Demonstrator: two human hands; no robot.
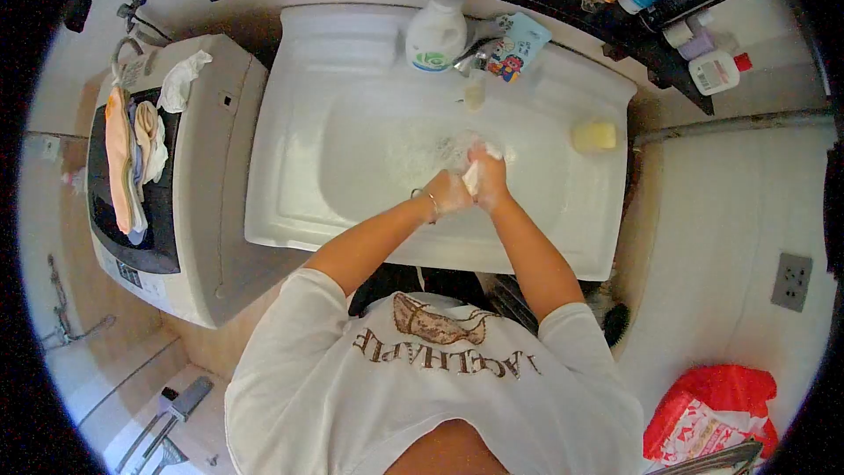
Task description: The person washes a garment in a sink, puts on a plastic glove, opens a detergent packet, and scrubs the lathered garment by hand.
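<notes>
Both my hands are close together over the white sink basin (pixel 360 149). My left hand (pixel 447 193), with a bracelet at its wrist, is closed on the near side of a wet white cloth (pixel 472 178). My right hand (pixel 491 178) is wrapped round the same cloth, a little to the right. Suds cover parts of both hands. Foamy water lies in the basin just beyond them, under the faucet (pixel 476 58).
A white detergent bottle (pixel 436 33) and a blue packet (pixel 520 46) stand by the faucet. Yellow soap (pixel 594 136) lies on the right rim. Folded clothes (pixel 120 158) rest on the washing machine (pixel 211 176) at left. A black shelf (pixel 519 2) holds bottles above.
</notes>
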